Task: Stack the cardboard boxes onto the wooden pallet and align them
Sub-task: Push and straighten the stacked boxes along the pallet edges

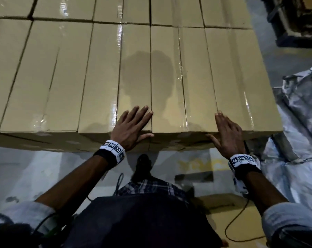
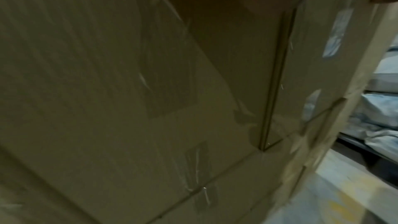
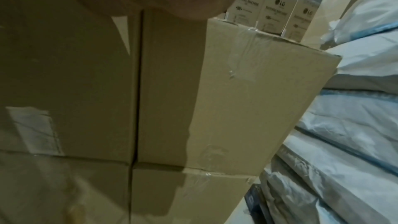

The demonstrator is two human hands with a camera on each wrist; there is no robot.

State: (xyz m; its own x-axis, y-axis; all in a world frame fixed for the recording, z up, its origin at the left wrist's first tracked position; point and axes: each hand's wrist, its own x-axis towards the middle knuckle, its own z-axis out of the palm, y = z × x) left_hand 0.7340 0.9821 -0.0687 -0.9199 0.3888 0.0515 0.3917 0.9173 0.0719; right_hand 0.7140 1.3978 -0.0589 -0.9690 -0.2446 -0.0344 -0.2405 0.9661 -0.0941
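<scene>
A long cardboard box (image 1: 166,83), sealed with glossy tape, lies in the top layer of a tightly packed stack, its near end level with its neighbours at the front edge. The left hand (image 1: 131,127) and right hand (image 1: 226,133) rest on that end with fingers straight and flat on top, thumbs against the front face, gripping nothing. The carton looks stiff, probably weighty and slick under the tape, so pushing on the firm end corners seems wiser than pressing its taped middle; plastic-wrapped bundles (image 1: 298,111) lie alongside.
</scene>
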